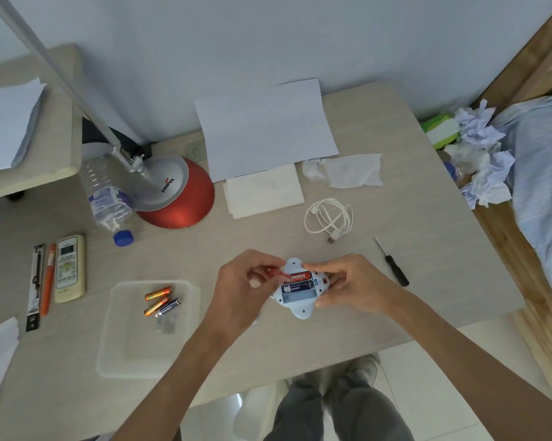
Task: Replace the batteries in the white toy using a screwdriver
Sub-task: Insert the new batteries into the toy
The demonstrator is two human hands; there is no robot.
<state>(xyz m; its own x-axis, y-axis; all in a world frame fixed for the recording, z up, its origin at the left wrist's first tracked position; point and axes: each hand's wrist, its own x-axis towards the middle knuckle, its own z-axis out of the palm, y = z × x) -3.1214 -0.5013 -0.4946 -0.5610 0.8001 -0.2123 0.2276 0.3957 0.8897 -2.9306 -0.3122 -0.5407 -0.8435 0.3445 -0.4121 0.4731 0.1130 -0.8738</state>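
Head view puts the toy (300,289) right between my hands at the near middle of the table (395,173), belly up with its battery bay open. My right hand (352,283) pinches its right edge to steady it; my left hand (246,281) grips a red battery (276,272) by its left end, the other end tipped into the top slot. Slots run left to right, so the battery's long axis already matches the bay and the left hand is the one placed to seat it. A dark battery (297,285) fills the middle slot; the near slot looks empty. I judge the next press must go rightward and down against the spring. The toy is smooth, hard white plastic with rounded lobes. Spare batteries (160,302) lie in a frosted tray (115,345) to the left. The screwdriver (392,262), a slim steel shaft with black handle, lies apart on the right.
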